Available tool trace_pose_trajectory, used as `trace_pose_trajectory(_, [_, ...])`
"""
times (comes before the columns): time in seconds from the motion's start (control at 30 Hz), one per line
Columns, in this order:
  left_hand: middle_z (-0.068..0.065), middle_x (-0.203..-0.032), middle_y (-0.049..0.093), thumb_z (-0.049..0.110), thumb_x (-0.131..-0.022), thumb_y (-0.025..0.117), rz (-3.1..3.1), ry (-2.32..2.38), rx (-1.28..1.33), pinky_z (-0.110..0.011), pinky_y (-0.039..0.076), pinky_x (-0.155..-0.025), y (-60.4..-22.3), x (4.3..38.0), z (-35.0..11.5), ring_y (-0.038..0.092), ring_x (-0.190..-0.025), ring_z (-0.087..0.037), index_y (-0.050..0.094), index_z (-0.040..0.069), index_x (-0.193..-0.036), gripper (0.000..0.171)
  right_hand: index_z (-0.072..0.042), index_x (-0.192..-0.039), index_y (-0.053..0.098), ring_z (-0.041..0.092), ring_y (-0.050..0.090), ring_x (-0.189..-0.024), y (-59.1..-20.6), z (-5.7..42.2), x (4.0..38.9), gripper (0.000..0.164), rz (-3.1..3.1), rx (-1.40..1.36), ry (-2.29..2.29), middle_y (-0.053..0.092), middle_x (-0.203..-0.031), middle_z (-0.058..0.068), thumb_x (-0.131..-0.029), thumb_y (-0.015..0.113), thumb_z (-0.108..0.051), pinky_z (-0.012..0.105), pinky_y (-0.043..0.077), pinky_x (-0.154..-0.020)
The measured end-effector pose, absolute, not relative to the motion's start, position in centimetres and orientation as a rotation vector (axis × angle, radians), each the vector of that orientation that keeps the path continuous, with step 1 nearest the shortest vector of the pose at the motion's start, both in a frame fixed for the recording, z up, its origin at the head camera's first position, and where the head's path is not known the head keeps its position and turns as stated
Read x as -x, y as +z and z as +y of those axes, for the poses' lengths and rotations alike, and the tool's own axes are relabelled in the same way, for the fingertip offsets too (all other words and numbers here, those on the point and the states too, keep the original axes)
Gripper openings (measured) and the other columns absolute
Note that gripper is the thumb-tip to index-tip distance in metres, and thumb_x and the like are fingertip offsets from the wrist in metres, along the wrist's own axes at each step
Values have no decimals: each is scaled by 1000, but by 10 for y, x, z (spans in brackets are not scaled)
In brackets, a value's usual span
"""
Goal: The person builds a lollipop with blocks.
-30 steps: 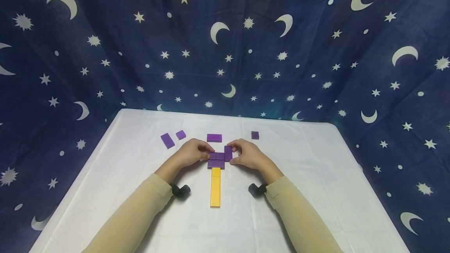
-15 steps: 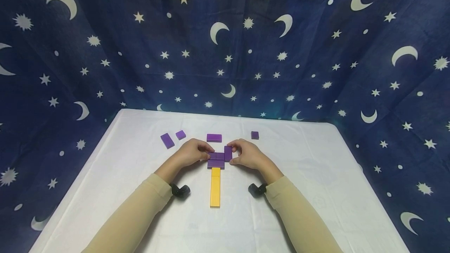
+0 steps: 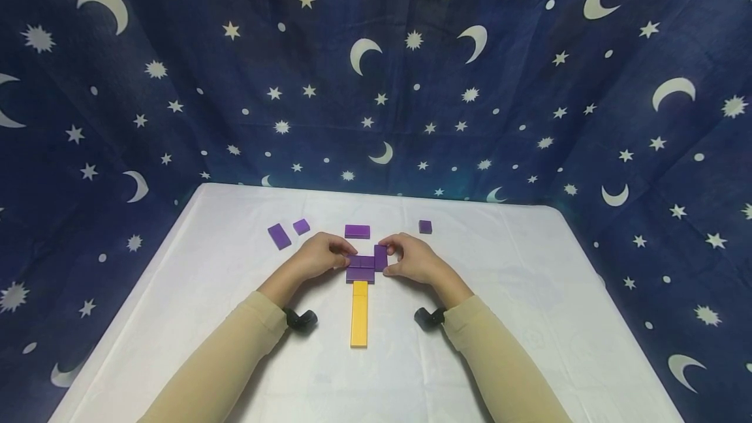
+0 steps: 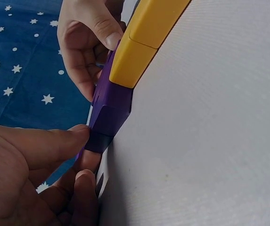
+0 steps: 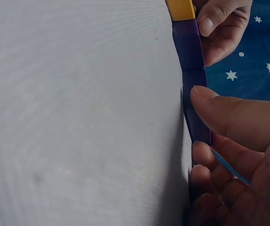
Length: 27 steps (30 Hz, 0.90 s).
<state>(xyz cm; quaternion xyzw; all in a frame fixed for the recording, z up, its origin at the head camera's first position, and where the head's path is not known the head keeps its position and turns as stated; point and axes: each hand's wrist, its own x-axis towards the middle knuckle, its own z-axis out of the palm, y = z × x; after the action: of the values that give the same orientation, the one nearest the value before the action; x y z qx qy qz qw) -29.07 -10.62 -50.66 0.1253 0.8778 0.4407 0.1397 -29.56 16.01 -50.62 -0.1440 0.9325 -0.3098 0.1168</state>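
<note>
In the head view, my left hand (image 3: 319,255) pinches the left end of two small purple blocks (image 3: 367,262) lying side by side. My right hand (image 3: 416,258) holds a longer purple block (image 3: 380,258) by its two ends, thumb at the near one; this block stands lengthwise against the pair's right side. Below the pair lies another purple block (image 3: 360,275), set crosswise. A yellow strip of blocks (image 3: 359,318) runs from it toward the person. In the left wrist view, the left thumb and fingers (image 4: 80,135) are on the purple end. The right thumb (image 5: 210,108) presses its block's edge in the right wrist view.
Beyond the hands lie a purple oblong block (image 3: 357,232), a dark purple cube (image 3: 425,227), a small purple block (image 3: 301,226) and a tilted purple oblong block (image 3: 279,236). All rest on a white-covered table (image 3: 517,266). A starry blue cloth (image 3: 329,64) hangs around it.
</note>
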Motion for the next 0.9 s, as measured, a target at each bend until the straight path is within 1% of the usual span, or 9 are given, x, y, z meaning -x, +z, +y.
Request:
trace_pose_trajectory(0.07, [2,-108,81,10,-92,78,2533,1276,-363,-38,53,-94,-507,291,-106,65,-98,-17,85,21,-110,22,-22,-135,72,18,56,-99,-506,160,296,61,2729,420,-909,64,-105,-4,-79,95,-17,37,48,-92])
trace_pose_trajectory(0.3, [1,-109,80,10,-91,78,2535,1280,-352,-39,53,-97,-506,291,-107,66,-100,-17,85,20,-111,23,-22,-135,72,18,56,-98,-506,160,296,61,2732,422,-904,64,-104,-4,-79,94,-17,37,48,-91])
trace_pose_trajectory(0.5, [0,-107,80,9,-92,78,2533,1293,-330,-39,53,-95,-507,291,-106,65,-98,-18,84,19,-112,23,-22,-134,72,18,55,-97,-507,160,296,60,2739,427,-898,64,-103,-5,-79,94,-17,37,48,-90])
trace_pose_trajectory(0.6, [0,-102,78,10,-93,78,2528,1324,-304,-36,53,-92,-507,292,-106,64,-95,-18,84,18,-113,23,-22,-134,72,18,55,-97,-507,160,295,60,2741,423,-898,64,-103,-5,-78,94,-17,37,48,-91])
trace_pose_trajectory(0.73, [-2,-98,76,9,-93,79,2500,1391,-250,-28,53,-81,-510,292,-107,64,-89,-16,83,15,-116,23,-22,-134,72,18,56,-97,-506,159,295,60,2740,421,-902,65,-103,-4,-78,94,-17,37,48,-91])
trace_pose_trajectory(0.9, [-7,-100,75,5,-92,78,2419,1502,-221,-25,56,-73,-511,293,-108,64,-82,-14,78,7,-124,32,-22,-135,72,18,56,-96,-506,159,295,61,2739,413,-903,65,-104,-4,-78,95,-17,36,48,-90])
